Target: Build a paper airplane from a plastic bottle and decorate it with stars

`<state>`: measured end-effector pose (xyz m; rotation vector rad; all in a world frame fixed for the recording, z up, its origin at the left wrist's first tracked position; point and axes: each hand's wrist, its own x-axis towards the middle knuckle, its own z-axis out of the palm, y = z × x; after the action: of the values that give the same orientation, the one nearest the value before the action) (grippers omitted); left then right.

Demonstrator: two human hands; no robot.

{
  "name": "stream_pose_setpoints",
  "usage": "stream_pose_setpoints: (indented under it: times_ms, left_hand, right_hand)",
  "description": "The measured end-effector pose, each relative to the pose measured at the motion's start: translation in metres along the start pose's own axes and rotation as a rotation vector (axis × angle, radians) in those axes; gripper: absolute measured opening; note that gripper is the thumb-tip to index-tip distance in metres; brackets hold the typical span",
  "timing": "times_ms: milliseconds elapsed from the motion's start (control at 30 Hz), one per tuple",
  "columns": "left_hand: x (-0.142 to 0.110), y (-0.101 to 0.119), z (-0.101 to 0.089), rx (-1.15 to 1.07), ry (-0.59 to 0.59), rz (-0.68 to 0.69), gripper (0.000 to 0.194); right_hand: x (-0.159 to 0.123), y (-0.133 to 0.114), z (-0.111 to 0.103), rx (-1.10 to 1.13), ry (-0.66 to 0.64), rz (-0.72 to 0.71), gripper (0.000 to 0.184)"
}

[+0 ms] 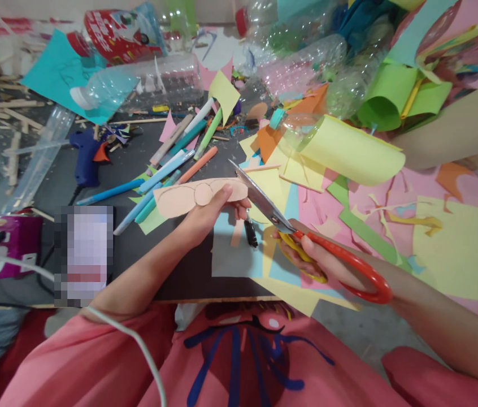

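Observation:
Pinched between the thumb and fingers of my left hand (220,206) is a strip of peach paper (179,198), with a circle and curved lines drawn on it. My right hand (307,254) grips large scissors (336,251) with one red and one yellow handle. Their blades (264,198) point up and to the left, close to the right end of the paper strip. Whether the blades touch the paper I cannot tell. Below my left fingers lies a small black object (250,230) over pale blue paper (226,260).
Several markers (166,169) and a blue glue gun (86,155) lie left of centre. A phone (90,243) is by my left forearm. Plastic bottles (154,82) line the back. Paper scraps (370,215) cover the right side, with a yellow-wrapped bottle (344,147). A white cable (137,339) crosses my left arm.

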<state>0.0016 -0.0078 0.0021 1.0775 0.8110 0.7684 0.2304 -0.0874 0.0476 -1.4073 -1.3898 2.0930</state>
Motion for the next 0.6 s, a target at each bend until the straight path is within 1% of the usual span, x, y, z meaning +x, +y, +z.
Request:
stream_pose_setpoints:
  times_ms: [100,200,267,333,467,600]
  left_hand:
    - [0.0,-0.001,0.0,0.007,0.004,0.004,0.056]
    - [0.001,-0.002,-0.002,0.001,-0.018,0.063,0.057]
    - [0.001,-0.002,-0.002,-0.003,-0.035,0.111,0.056]
    - [0.001,-0.002,-0.003,-0.011,-0.032,0.118,0.054]
    - [0.001,0.001,-0.001,-0.049,0.05,0.046,0.05]
    - [0.002,0.006,0.002,-0.099,0.105,0.041,0.046]
  right_hand:
    - [0.001,-0.007,0.002,-0.049,0.011,0.021,0.069]
    - [0.0,-0.012,0.002,-0.08,0.008,0.01,0.067]
    - [0.0,-0.013,0.002,-0.087,0.0,-0.003,0.065]
    - [-0.001,-0.011,0.0,-0.086,0.013,-0.017,0.062]
    - [-0.003,-0.006,-0.003,-0.093,0.021,-0.006,0.06]
    - [-0.006,-0.002,-0.007,-0.081,0.023,0.018,0.063]
